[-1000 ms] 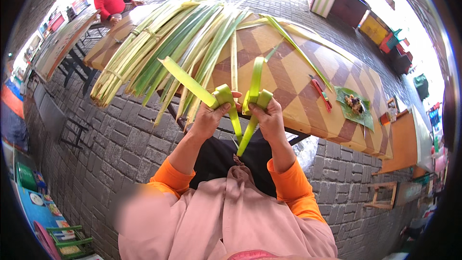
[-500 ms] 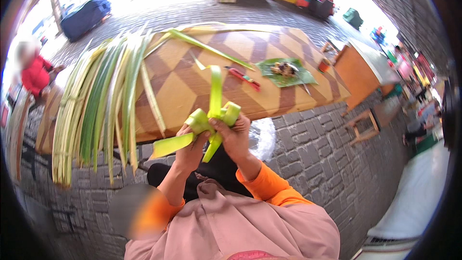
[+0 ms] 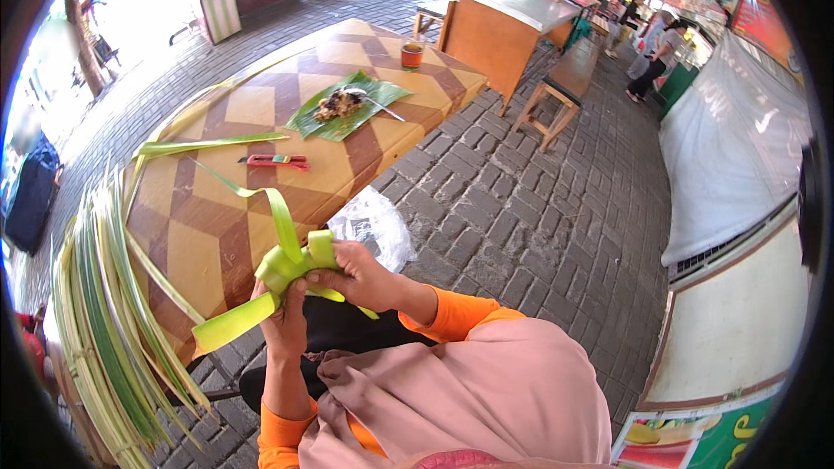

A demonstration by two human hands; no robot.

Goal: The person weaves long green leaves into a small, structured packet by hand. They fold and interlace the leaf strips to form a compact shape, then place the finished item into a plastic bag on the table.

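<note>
A partly woven piece of light-green palm leaf strips (image 3: 283, 267) is held between my two hands, just off the near edge of the table. My left hand (image 3: 285, 323) is closed on its lower left side, and my right hand (image 3: 369, 276) pinches its right side with the thumb in front. One strip end rises from the weave and bends over the table; another sticks out to the lower left, and a short one pokes out below my right hand. Some fingertips are hidden behind the leaf.
The patterned table (image 3: 204, 226) bears a heap of long leaf strips (image 3: 109, 321), a red cutter knife (image 3: 276, 161), food on a green leaf (image 3: 340, 108) with a spoon, and a glass of brown drink (image 3: 412, 55). A wooden bench (image 3: 560, 87) stands right; people stand beyond.
My view has swung to the right, so the table and leaf heap sit further left. Both hands keep hold of the woven leaf piece, which has tilted slightly.
</note>
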